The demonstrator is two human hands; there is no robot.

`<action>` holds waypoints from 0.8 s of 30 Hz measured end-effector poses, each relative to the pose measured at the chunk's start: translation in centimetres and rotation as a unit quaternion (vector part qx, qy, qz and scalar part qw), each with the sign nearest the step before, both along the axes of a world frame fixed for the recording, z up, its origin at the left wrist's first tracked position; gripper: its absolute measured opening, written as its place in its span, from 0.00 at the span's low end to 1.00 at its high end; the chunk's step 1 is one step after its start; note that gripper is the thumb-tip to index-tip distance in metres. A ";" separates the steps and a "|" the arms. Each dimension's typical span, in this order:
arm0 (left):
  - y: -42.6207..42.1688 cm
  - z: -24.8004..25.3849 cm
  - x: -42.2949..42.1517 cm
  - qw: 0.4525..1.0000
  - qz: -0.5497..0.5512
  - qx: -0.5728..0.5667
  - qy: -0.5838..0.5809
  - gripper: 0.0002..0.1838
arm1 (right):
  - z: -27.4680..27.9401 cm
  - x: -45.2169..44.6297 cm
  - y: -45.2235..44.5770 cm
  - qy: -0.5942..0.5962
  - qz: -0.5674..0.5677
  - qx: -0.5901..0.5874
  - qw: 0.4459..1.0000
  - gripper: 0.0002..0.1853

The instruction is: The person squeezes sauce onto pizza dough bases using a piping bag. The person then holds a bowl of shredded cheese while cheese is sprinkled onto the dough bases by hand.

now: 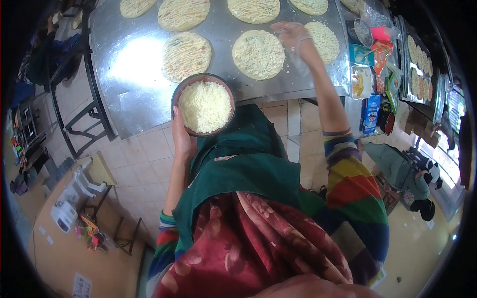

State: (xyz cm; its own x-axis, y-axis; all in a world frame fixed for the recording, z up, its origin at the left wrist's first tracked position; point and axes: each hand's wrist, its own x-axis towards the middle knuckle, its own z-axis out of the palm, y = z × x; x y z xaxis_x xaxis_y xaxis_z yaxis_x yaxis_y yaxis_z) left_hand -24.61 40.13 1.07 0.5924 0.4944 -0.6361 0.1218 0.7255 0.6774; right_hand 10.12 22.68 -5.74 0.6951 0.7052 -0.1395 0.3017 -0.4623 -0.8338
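My left hand (182, 135) grips a round brown bowl (233, 105) by its left side, at the table's near edge. Grated white cheese (204, 107) fills the bowl. My right hand (293, 37) is over the metal table, smeared by motion, in what looks like a thin clear glove; its fingers cannot be made out. It lies between a round pizza base (258, 54) sprinkled with white shreds and another covered base (323, 43) to the right. Left of these, a base (187, 57) carries zigzag lines of pale sauce.
More sauced bases (184, 12) lie along the table's far side. At the right stand a white tub (360, 82) with yellow food, a blue carton (370, 114) and trays (420, 69) of small rounds. Another person (397, 166) is at the far right. A black metal frame (89, 119) stands left.
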 end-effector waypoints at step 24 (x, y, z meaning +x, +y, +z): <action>0.4 1.2 5.9 1.000 -0.003 0.004 0.019 0.30 | -0.5 9.3 -1.2 -0.281 0.076 -0.242 0.926 0.22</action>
State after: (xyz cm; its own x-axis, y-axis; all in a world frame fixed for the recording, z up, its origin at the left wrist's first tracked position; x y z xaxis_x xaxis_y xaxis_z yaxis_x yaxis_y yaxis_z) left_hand -18.74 40.49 2.22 0.5707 0.4969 -0.6538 0.1512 0.7190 0.6784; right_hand 19.42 21.48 -6.24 0.6515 0.7503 -0.1126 0.7170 -0.6574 -0.2319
